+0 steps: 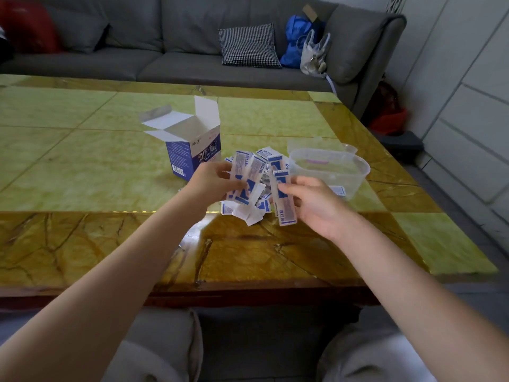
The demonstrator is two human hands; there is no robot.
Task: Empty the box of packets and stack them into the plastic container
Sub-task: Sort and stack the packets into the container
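A blue-and-white cardboard box [190, 146] stands upright on the table with its top flaps open. To its right lies a loose pile of blue-and-white packets [256, 208]. My left hand [212, 183] holds a fanned bunch of packets [245, 175] above the pile. My right hand [314, 205] pinches a single long packet [283, 199] beside that bunch. A clear plastic container [330, 169] sits just right of the pile, with one packet visible against its near wall.
The green and amber stone table [110, 244] stretches wide to the left and front. A clear lid [311, 144] lies behind the container. A grey sofa [179, 62] with a checked cushion and bags runs behind the table. My knees are below the table's front edge.
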